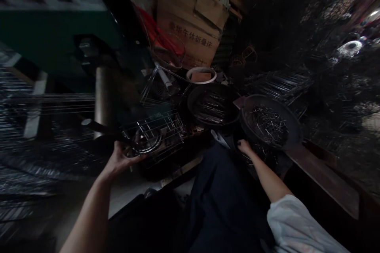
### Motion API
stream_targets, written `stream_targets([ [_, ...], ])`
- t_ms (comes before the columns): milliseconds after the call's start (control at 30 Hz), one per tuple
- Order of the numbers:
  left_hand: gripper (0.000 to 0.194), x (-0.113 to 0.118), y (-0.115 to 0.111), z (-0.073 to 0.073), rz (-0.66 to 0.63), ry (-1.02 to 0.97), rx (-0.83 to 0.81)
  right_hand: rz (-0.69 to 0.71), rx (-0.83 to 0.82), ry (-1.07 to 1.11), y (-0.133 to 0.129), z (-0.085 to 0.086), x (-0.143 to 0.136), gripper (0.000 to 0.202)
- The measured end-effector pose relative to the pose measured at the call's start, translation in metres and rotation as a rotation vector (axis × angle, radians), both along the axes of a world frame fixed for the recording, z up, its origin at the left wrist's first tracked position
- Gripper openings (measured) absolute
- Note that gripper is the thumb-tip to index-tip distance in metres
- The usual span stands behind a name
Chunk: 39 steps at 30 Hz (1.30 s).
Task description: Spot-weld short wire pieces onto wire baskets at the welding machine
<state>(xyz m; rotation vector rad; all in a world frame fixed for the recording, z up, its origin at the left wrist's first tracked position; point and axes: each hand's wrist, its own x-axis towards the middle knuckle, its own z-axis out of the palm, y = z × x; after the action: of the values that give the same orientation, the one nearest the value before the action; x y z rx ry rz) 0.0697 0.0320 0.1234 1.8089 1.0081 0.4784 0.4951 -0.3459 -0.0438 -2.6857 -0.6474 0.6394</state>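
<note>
My left hand (120,160) is closed around the near left end of a metal wire rack (169,128), thumb stretched along its front. A round wire ring (147,142) shows in that end of the rack. My right hand (245,147) is at the rim of a dark container with metal pieces (263,156), fingers curled; what they hold, if anything, is too dark to make out. Just beyond it stands a round pan (292,126) with many short metal rods (268,124) in it. Left of that is a dark basin (192,106) holding thin metal pieces.
A green machine (44,31) with a metal cylinder (103,99) stands at left, near stacked wire racks (20,170). Behind are a white bowl (192,72) with a brown block, a cardboard box (187,19) and red cloth (166,39). A flat board (326,182) lies at right.
</note>
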Motion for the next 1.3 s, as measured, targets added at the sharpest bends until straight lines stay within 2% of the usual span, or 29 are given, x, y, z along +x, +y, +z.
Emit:
stream_targets([
  [167,0.104,-0.003,-0.006,-0.013,0.077,-0.088,0.016,-0.109,0.117,0.067,-0.029,0.007,0.003,0.025],
  [300,0.116,-0.015,-0.035,-0.021,0.078,-0.151,0.01,-0.195,0.162,0.118,-0.037,0.005,-0.01,0.025],
  [433,0.113,-0.031,-0.07,-0.029,0.023,-0.195,-0.014,-0.162,0.123,0.161,-0.042,0.001,-0.033,0.026],
  [533,0.114,-0.042,-0.086,-0.033,0.026,-0.195,-0.001,-0.089,0.069,0.154,-0.045,0.004,-0.042,0.025],
  [633,0.113,-0.05,-0.094,-0.034,0.033,-0.19,0.003,-0.001,0.003,0.101,-0.048,0.018,-0.033,0.024],
  [800,0.115,-0.054,-0.097,-0.031,0.036,-0.122,-0.014,0.174,-0.035,-0.002,-0.052,0.058,0.004,0.025],
  [900,0.117,-0.054,-0.099,-0.032,0.035,-0.076,-0.015,0.269,-0.02,-0.021,-0.045,0.077,0.024,0.024],
  [1000,0.117,-0.054,-0.099,-0.037,0.024,-0.075,-0.011,0.295,-0.007,-0.032,-0.029,0.085,0.038,0.024],
  [1167,0.119,-0.054,-0.097,-0.049,0.029,-0.065,0.045,0.217,0.002,0.001,-0.009,0.078,0.043,0.023],
  [1300,0.116,-0.05,-0.098,-0.052,0.051,-0.104,0.042,0.074,0.001,0.038,-0.028,0.06,0.014,0.024],
])
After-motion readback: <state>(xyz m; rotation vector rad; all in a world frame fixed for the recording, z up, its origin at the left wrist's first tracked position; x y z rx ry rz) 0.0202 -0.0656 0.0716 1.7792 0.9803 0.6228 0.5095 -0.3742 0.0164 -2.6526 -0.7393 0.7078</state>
